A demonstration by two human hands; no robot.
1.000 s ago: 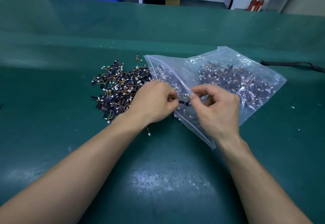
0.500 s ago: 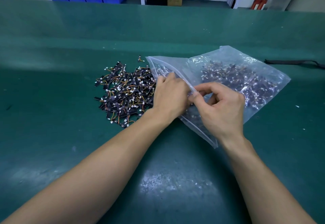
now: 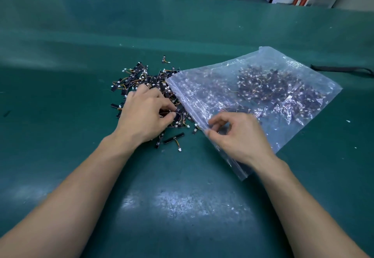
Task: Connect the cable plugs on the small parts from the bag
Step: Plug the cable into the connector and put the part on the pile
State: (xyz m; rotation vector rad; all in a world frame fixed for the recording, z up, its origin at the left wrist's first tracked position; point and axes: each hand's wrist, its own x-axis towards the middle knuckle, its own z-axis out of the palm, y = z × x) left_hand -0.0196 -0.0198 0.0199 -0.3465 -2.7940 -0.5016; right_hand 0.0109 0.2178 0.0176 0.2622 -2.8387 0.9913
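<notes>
Head view showed two hands, one clear bag (image 3: pixel 253 87), one big pile of small parts (image 3: pixel 141 79). Left hand (image 3: pixel 145 116) pinched a part on the pile; right hand (image 3: pixel 240 138) pinched the bag's near edge.

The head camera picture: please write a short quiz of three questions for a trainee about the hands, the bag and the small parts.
1. True or false: the plastic bag holds no parts.
2. Where is the left hand?
A. Inside the bag
B. On the loose pile of parts beside the bag
C. On bare table, away from everything
3. Fill in: the right hand is pinching the near ______ of the bag.

Key
1. False: many parts show through the plastic.
2. B: its fingertips pinch a part in the pile.
3. Edge.
</notes>
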